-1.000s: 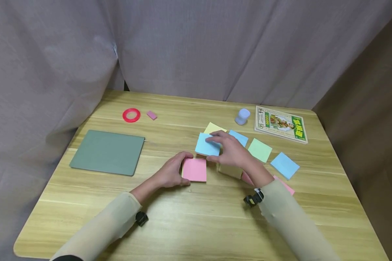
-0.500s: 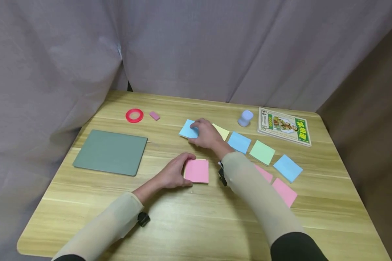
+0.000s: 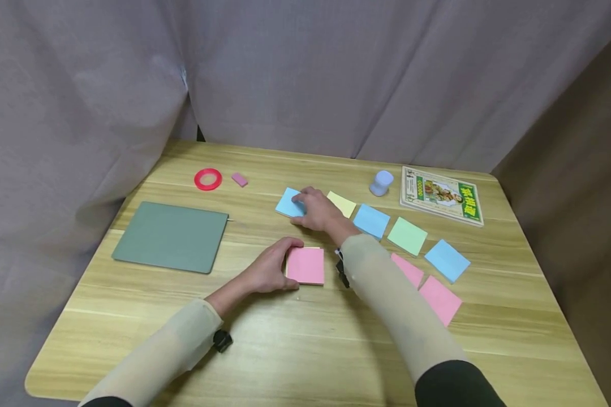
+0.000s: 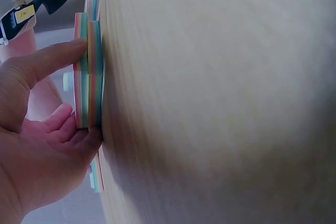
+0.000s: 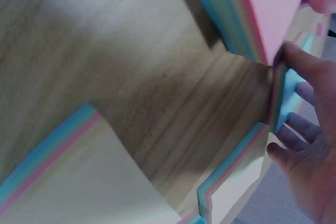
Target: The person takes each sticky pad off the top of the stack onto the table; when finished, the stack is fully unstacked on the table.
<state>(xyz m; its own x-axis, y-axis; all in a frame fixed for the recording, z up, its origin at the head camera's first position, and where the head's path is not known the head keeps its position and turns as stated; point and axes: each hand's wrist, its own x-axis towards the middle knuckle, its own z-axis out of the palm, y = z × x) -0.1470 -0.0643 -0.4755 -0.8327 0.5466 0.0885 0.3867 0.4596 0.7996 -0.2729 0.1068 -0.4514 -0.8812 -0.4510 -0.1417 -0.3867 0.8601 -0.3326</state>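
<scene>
My left hand (image 3: 272, 267) grips the left edge of a sticky-note pad (image 3: 306, 265) with a pink top sheet, which lies flat at the table's middle. In the left wrist view the thumb and fingers (image 4: 58, 59) clasp the pad's striped side (image 4: 89, 77). My right hand (image 3: 313, 207) reaches across the pad and holds a loose blue note (image 3: 287, 203) down on the table, left of a yellow note (image 3: 343, 204). In the right wrist view the blue note (image 5: 287, 103) sits pinched between thumb and fingers (image 5: 307, 66).
Single notes lie in a row to the right: blue (image 3: 371, 220), green (image 3: 407, 236), blue (image 3: 447, 260) and two pink (image 3: 440, 299). A green mat (image 3: 170, 236), red tape ring (image 3: 207, 179), pink eraser (image 3: 239, 180), lavender cylinder (image 3: 381, 182) and book (image 3: 441, 195) are also on the table.
My right hand carried the blue note from above the pad to the far left and set it down beside the yellow note. The left hand stayed on the pad.
</scene>
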